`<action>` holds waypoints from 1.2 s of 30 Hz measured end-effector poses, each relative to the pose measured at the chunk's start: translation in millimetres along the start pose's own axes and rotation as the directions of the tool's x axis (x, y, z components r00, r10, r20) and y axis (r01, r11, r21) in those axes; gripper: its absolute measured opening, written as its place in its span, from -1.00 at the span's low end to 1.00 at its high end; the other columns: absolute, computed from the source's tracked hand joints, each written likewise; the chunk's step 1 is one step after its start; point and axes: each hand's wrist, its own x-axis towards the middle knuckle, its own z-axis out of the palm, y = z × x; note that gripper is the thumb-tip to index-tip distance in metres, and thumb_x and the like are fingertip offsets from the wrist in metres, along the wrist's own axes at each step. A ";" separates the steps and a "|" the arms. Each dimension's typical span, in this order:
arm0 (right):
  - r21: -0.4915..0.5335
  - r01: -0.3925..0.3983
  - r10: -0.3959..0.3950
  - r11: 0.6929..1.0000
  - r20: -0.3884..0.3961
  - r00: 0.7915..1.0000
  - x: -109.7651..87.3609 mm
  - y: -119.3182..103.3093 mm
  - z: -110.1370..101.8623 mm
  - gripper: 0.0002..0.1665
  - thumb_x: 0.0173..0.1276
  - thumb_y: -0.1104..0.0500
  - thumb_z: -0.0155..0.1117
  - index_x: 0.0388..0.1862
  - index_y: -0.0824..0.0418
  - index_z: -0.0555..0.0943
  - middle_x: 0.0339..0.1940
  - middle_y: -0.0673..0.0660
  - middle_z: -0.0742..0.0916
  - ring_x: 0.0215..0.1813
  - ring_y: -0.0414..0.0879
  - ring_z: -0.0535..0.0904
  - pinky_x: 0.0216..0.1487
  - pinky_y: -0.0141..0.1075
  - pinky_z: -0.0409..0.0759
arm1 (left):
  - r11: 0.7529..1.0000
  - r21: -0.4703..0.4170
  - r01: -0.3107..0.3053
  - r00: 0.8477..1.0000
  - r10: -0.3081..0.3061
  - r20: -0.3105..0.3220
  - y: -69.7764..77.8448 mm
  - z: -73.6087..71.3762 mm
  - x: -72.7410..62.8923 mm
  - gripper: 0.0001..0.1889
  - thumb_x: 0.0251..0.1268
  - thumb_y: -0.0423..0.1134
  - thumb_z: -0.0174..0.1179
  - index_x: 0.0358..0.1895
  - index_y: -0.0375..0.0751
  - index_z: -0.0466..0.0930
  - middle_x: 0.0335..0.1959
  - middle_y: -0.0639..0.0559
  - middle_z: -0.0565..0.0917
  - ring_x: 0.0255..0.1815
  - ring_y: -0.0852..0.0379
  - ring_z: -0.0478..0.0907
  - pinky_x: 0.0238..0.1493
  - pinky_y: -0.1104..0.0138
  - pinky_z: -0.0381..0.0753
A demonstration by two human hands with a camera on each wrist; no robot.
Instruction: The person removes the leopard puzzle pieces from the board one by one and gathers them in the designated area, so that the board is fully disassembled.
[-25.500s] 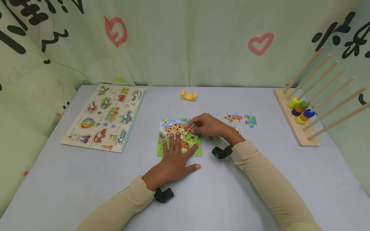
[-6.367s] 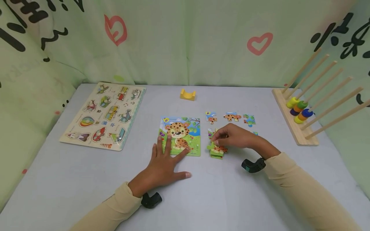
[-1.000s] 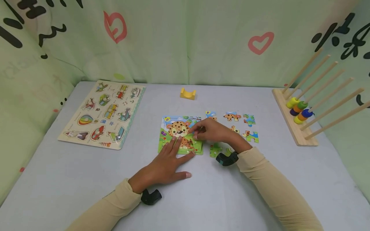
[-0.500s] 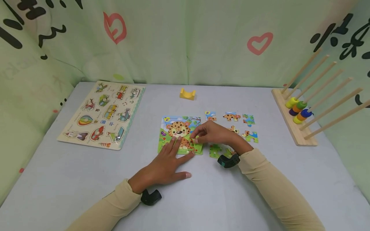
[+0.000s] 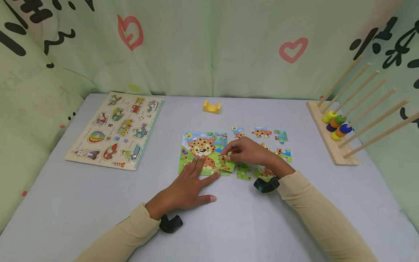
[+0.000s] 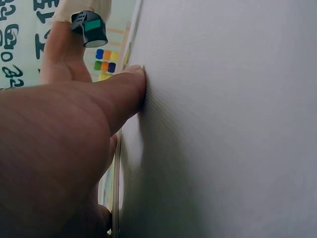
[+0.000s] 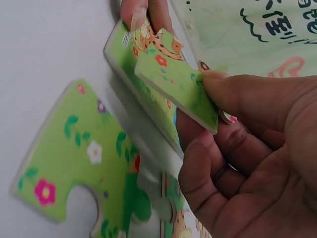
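Observation:
A leopard picture puzzle (image 5: pixel 201 145) lies near the middle of the table. My left hand (image 5: pixel 180 191) rests on its lower left part, fingers straight and spread; in the left wrist view the thumb (image 6: pixel 126 89) extends over the tabletop. My right hand (image 5: pixel 252 154) pinches a green puzzle piece (image 7: pixel 173 82) with red flowers between thumb and fingers. That piece is tilted and overlaps the puzzle's lower right corner; whether it touches is unclear. Just right of the puzzle lies a loose green corner piece (image 7: pixel 64 153). Several more loose pieces sit around it, some partly hidden by the right hand.
At the left lies a wooden board (image 5: pixel 114 131) with vehicle and toy pictures. A yellow curved block (image 5: pixel 211 107) stands at the back. On the right is a wooden peg rack (image 5: pixel 332 134) with coloured beads on some pegs. A patterned green curtain (image 5: pixel 212 47) hangs behind.
Several seconds ago my right hand was at the loose pieces; then it held the piece over the puzzle's right side. In the last half second hand and piece shifted right. The left hand stays.

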 end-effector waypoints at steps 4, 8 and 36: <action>-0.018 -0.012 0.012 1.000 -0.030 0.999 -9.1 2.2 -5.3 -0.81 0.39 0.28 0.24 -0.05 0.19 0.69 -0.10 0.03 0.71 -0.13 -0.03 0.59 -0.07 -0.12 0.52 | 1.000 0.004 0.007 1.000 -0.007 0.002 -0.4 0.8 1.0 -0.27 0.32 0.28 0.08 0.51 0.19 0.17 0.56 -0.26 -0.27 0.54 -0.20 -0.49 0.43 -0.10 -0.18; -0.031 -0.040 0.038 0.999 -0.051 0.998 -18.0 6.3 -11.8 -0.79 0.39 0.31 0.23 -0.04 0.18 0.69 -0.10 0.04 0.71 -0.19 -0.02 0.54 -0.12 -0.14 0.48 | 1.000 0.007 0.019 1.000 -0.019 0.006 -1.0 1.3 1.5 -0.26 0.31 0.29 0.09 0.51 0.21 0.17 0.57 -0.24 -0.28 0.54 -0.18 -0.49 0.43 -0.08 -0.19; -0.105 -0.147 0.130 0.984 -0.153 0.980 -86.7 30.7 -54.3 -0.81 0.39 0.27 0.26 -0.07 0.22 0.71 -0.07 0.10 0.73 -0.13 -0.05 0.55 -0.19 -0.28 0.53 | 1.000 -0.014 0.022 1.000 -0.022 -0.001 -1.4 3.0 0.8 -0.26 0.30 0.28 0.11 0.51 0.20 0.17 0.57 -0.22 -0.30 0.54 -0.17 -0.48 0.44 -0.07 -0.20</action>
